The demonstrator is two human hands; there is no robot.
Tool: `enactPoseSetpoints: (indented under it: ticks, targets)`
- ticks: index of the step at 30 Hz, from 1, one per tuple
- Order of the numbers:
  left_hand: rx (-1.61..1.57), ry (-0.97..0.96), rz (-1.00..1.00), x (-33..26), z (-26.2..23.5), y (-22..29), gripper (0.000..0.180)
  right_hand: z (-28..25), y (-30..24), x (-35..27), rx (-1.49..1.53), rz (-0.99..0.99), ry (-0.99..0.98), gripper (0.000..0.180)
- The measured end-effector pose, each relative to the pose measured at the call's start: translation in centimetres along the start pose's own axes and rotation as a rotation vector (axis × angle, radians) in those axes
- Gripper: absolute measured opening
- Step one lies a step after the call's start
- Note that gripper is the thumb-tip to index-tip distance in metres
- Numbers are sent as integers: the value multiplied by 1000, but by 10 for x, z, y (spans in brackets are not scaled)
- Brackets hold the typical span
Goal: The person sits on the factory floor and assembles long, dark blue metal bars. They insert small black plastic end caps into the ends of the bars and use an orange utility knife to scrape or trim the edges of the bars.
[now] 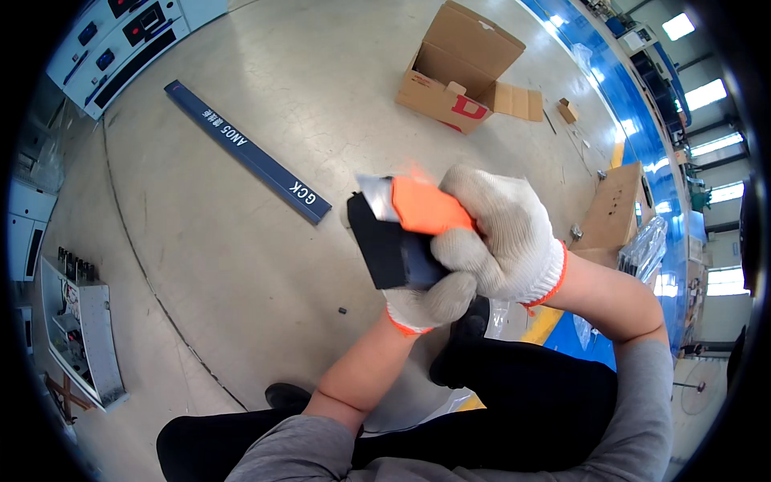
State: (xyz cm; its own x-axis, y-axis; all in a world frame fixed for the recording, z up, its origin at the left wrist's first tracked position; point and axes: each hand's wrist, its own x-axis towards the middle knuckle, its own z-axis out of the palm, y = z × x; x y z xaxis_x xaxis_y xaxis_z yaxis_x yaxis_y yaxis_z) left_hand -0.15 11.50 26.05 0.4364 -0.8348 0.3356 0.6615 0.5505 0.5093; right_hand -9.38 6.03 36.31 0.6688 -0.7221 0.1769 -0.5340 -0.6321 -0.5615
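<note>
Both my hands wear white knitted gloves with orange cuffs and meet above the floor in front of me. My right hand point(502, 229) closes around a bright orange piece point(428, 206) with a pale, shiny flat part point(377, 198) at its left end; motion blur hides its kind. Below it, my left hand point(442, 301) grips a flat black rectangular piece point(376, 245) with a dark grey-blue section on its right. The orange piece lies over the black piece's upper edge; whether they touch cannot be told. Most left fingers are hidden.
A long dark blue strip with white lettering point(249, 153) lies on the floor ahead. Beyond stands an open cardboard box point(442, 104); another carton point(612, 209) with clear plastic is at right. White cabinets point(132, 48) stand far left, an open metal housing point(80, 333) nearer.
</note>
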Motion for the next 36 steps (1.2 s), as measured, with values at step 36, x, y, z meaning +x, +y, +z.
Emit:
enactPoseSetpoints:
  ticks: [36]
  targets:
    - [170, 72, -37, 8, -35, -11, 64, -12, 23, -9, 173, -95, 88, 39]
